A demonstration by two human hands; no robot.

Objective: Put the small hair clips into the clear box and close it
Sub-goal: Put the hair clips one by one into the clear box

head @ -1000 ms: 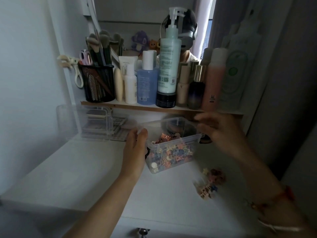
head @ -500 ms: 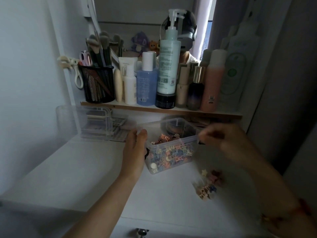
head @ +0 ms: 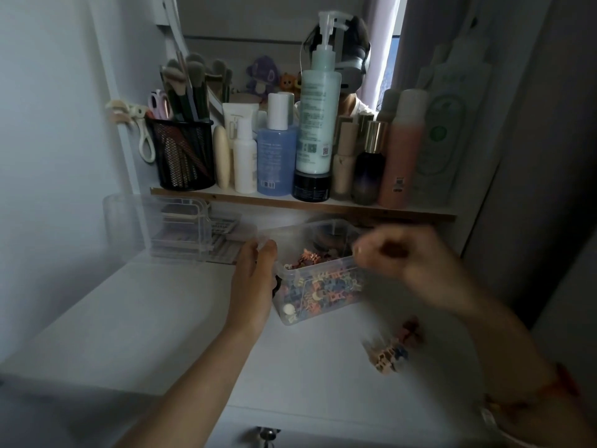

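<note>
- Change: my view shows the right hand (head: 407,257) come down from the far right corner of the clear box (head: 318,266) to its near right rim. The left hand (head: 255,282), the box and the loose pile lie as before.
- Clear box: sits mid-frame on the white tabletop (head: 161,318), open-topped and well filled with clips (head: 323,289). I see no lid on it.
- Handling, box: I judge it thin, stiff and light, with slick walls, likely to skid if nudged. Best braced at a short end.
- Small hair clips, loose (head: 392,349): a pile at 5 o'clock of the box, apart from it. I judge them tiny, hard and light, with teeth that snag together. Pinch them as a cluster.
- Left hand: at 9 o'clock of the box, fingers extended flat against its end wall, bracing it.
- Right hand: at 3 o'clock of the box, blurred, fingers curled. I cannot tell whether it pinches a clip.
- Relation: the loose pile lies at 6 o'clock of the right hand, not touching it.
</note>
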